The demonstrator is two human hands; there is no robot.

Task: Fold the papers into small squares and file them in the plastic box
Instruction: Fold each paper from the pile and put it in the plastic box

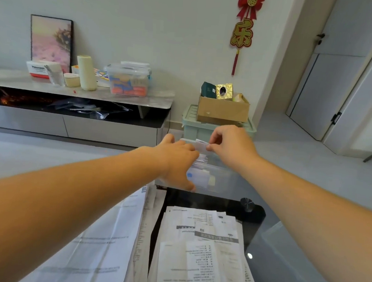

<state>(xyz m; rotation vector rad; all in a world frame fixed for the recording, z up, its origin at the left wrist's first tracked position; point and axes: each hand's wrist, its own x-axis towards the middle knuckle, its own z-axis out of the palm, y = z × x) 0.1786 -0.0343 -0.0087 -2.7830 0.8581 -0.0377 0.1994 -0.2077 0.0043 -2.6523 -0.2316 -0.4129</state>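
The small folded white paper square (pixel 202 144), pinched by the right hand (pixel 231 144) just above the clear plastic box (pixel 224 181) at the dark glass table's (pixel 283 246) far edge, may snag on filed squares (pixel 201 160) and unfold if the box-gripping left hand (pixel 177 160) slips.

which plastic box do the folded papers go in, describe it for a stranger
Start at the dark glass table with stacks of printed papers; at its far edge, between the left hand and right hand, sits the clear plastic box. Unlike the lidded box on the TV cabinet or the pale green bin, it is open-topped and holds folded papers.
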